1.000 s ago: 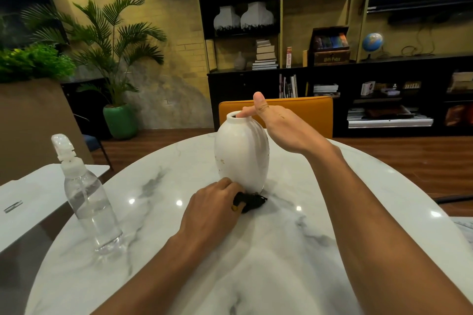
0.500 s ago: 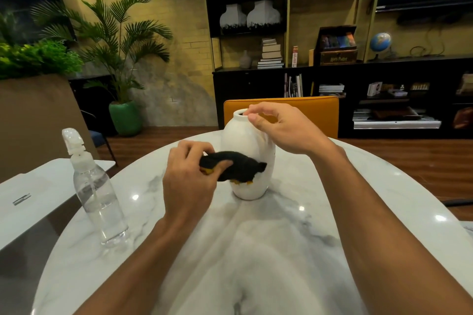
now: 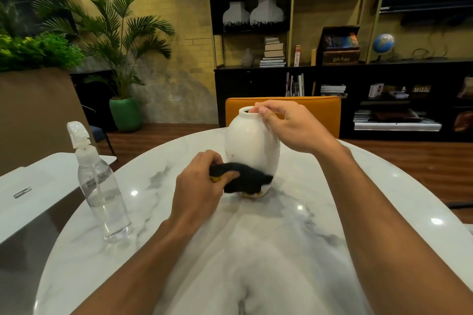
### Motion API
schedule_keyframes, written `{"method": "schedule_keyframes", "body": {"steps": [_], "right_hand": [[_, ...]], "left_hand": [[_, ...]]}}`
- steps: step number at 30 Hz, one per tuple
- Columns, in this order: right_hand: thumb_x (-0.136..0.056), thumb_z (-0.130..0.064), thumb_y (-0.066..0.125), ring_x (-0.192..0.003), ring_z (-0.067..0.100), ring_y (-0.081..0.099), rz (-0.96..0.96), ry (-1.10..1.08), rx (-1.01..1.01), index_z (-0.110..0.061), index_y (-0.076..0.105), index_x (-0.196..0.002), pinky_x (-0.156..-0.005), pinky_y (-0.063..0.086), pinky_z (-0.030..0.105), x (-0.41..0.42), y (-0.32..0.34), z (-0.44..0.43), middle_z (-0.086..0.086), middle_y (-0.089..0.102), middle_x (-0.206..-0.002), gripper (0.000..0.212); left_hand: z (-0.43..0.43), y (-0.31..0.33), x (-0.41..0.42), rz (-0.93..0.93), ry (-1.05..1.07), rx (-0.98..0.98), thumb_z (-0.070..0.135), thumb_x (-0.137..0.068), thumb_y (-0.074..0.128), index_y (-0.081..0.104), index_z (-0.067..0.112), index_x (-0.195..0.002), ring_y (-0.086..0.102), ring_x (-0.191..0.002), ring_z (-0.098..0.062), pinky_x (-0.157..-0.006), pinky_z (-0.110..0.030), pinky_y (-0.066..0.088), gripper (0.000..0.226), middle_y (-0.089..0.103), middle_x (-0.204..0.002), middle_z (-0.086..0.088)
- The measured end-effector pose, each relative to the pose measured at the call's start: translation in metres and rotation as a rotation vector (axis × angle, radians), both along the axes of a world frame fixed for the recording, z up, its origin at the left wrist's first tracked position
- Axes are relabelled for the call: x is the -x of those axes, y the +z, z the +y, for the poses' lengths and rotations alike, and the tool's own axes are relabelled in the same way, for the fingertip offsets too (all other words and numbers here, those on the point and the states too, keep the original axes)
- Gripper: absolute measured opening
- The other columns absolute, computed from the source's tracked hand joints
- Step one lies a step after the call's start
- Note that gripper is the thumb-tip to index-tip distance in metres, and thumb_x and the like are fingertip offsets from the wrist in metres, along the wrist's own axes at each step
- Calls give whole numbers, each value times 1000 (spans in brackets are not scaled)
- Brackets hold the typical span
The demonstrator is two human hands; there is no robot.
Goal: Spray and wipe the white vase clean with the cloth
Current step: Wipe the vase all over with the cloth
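The white vase (image 3: 249,140) stands upright near the middle of the round marble table (image 3: 256,250). My right hand (image 3: 289,125) holds the vase at its rim, fingers curled over the opening. My left hand (image 3: 199,186) grips a black cloth with yellow edges (image 3: 245,180) and presses it against the lower front of the vase, near the base. A clear spray bottle (image 3: 99,186) with a white trigger head stands upright on the table's left side, apart from both hands.
An orange chair back (image 3: 307,107) sits just behind the vase. A white side table (image 3: 38,186) lies to the left of the marble top. Dark shelving with books, two white vases and a globe fills the back wall. A potted palm (image 3: 122,59) stands at back left.
My left hand lifted the cloth from the vase's base to mid-height, then brought it down to the lower front. My right hand went from resting flat at the rim to gripping it.
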State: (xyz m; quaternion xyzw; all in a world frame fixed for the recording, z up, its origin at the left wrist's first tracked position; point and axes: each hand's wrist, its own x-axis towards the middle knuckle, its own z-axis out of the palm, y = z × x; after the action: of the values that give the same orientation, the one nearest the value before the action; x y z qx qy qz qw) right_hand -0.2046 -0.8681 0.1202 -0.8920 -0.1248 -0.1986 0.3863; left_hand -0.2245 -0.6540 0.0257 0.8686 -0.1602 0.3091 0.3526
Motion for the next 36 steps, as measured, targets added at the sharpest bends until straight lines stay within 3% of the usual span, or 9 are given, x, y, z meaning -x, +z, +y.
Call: {"method": "schedule_keyframes", "body": {"steps": [4,7,10,14,19,24,27,33,36], "right_hand": [[-106,-52,31,-112,7,52,25,27,-13,-39,69,-120,-90,43,29,2,3,-2,-13,62,-126,43],[-104,-58,23,-122,6,44,52,40,-39,-38,70,-120,-96,33,30,1,5,-4,-10,58,-140,54],[-102,-64,19,-126,5,42,59,32,-52,-41,71,-117,-98,28,30,1,5,-3,-12,56,-143,59],[-101,-65,16,-130,8,42,70,30,-43,-44,69,-118,-98,26,33,3,5,-3,-13,54,-146,60],[-101,-64,7,-125,4,37,99,37,-44,-43,70,-121,-97,22,34,8,9,-4,-9,52,-148,69],[-101,-62,1,-146,17,32,128,53,-65,-42,69,-124,-116,18,45,13,12,-4,-7,47,-153,75],[-101,-62,-1,-148,19,29,141,61,-70,-44,68,-123,-119,14,49,13,12,-4,-7,45,-156,75],[-99,-66,-2,-149,18,28,145,78,-74,-46,67,-124,-119,11,53,10,11,-6,-12,44,-156,76],[-98,-66,0,-148,19,28,143,86,-69,-45,67,-125,-119,12,54,10,11,-7,-11,43,-156,76]], "left_hand": [[-1,10,-5,25,25,233,38,-84,79,54,26,-89,63,-76,-11,-60,-16,54,28,63,-85,9],[2,5,-4,173,-14,173,36,-83,80,53,28,-86,64,-76,-12,-59,-17,55,28,63,-85,12],[5,-5,-1,245,-46,29,35,-80,83,53,30,-80,61,-73,-11,-61,-13,45,30,63,-83,12],[4,-2,-1,158,-41,-25,34,-78,85,54,30,-81,58,-72,-10,-61,-10,40,31,63,-82,10],[-4,19,3,92,-51,261,37,-82,81,58,24,-89,64,-75,-13,-55,-14,55,27,64,-85,9],[-19,43,2,-10,19,391,40,-82,81,61,17,-88,62,-76,-6,-56,-9,49,30,64,-81,9],[-32,40,8,-73,31,284,42,-82,80,57,20,-83,60,-69,-5,-54,-11,49,32,60,-75,11],[-40,14,20,-153,65,-76,48,-77,81,46,27,-79,49,-54,-8,-49,-2,32,41,55,-75,13],[-42,4,21,-132,92,-209,54,-78,78,45,25,-76,50,-54,-14,-50,-18,39,45,61,-72,7]]}}
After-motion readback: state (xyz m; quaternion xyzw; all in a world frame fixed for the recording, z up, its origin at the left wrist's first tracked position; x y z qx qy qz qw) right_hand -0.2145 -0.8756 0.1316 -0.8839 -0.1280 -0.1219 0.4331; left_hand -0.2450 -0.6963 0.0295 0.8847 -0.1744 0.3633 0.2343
